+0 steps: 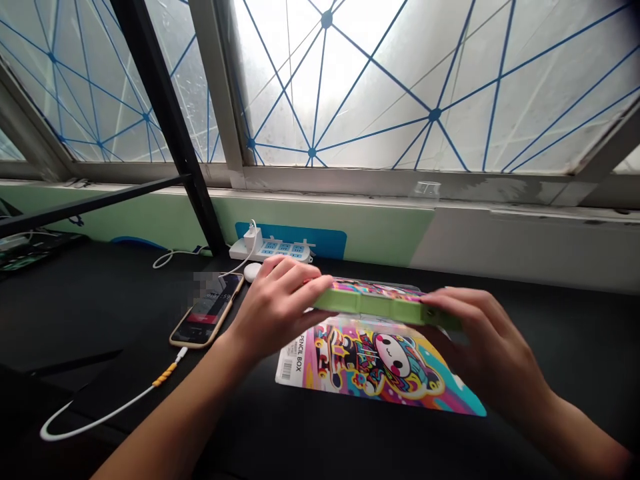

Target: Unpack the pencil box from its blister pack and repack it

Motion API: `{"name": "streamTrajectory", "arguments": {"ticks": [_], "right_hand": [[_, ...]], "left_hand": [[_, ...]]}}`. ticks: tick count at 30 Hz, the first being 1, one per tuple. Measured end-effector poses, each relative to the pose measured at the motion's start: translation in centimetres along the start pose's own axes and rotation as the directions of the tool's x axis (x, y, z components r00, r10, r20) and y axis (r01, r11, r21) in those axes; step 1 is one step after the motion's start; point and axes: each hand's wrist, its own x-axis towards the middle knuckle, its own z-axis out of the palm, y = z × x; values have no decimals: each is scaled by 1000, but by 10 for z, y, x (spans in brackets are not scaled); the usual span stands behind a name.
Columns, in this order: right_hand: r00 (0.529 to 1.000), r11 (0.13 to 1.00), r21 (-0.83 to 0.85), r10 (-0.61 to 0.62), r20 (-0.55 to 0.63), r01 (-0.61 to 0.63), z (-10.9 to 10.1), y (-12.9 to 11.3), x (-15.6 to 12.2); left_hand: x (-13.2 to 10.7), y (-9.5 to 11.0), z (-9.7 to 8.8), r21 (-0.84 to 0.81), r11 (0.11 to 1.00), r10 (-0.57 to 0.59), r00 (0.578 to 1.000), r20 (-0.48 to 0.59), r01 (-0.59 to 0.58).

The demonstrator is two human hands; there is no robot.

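Observation:
Between my two hands is a pencil box with a light green edge facing me and a colourful printed top. My left hand is closed on its left end, thumb underneath and fingers over the top. At the other end my right hand grips the box too, its fingers partly hidden. Below the box, a bright printed card lies on the black table, showing a cartoon figure and the words "PENCIL BOX" with a barcode at its left side.
Left of my hands lies a phone with a white cable plugged in. A white power strip with a charger sits against the wall. A black metal frame rises at the left, in front of the windows.

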Motion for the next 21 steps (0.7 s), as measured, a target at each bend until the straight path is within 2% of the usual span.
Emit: {"name": "streamTrajectory", "arguments": {"ticks": [2, 4, 6, 8, 10, 13, 17, 21], "right_hand": [[999, 998, -50, -34, -3, 34, -15, -8, -24], [994, 995, -50, -86, 69, 90, -27, -14, -52], [977, 987, -21, -157, 143, 162, -35, -18, -74], [955, 972, 2, -230, 185, 234, -38, -19, -85], [942, 965, 28, -259, 213, 260, -37, -21, -85], [956, 980, 89, -196, 219, 180, -29, -28, -75], [967, 983, 143, -144, 213, 115, -21, -37, -69], [952, 990, 138, -83, 295, 43, -22, -32, -73]], "left_hand": [[-17, 20, -8, -17, 999, 33, 999, -41, -33], [-39, 38, -8, -61, 998, 22, 1000, 18, -21], [-62, 52, -5, -154, 986, -43, 987, 152, 66], [-80, 61, -2, -209, 945, -189, 941, 280, 252], [-91, 65, -2, -221, 884, -316, 874, 368, 413], [-97, 66, -7, -222, 779, -461, 775, 432, 587], [-96, 65, -10, -230, 676, -526, 677, 515, 700], [-98, 64, -9, -255, 616, -537, 634, 557, 745]]}}
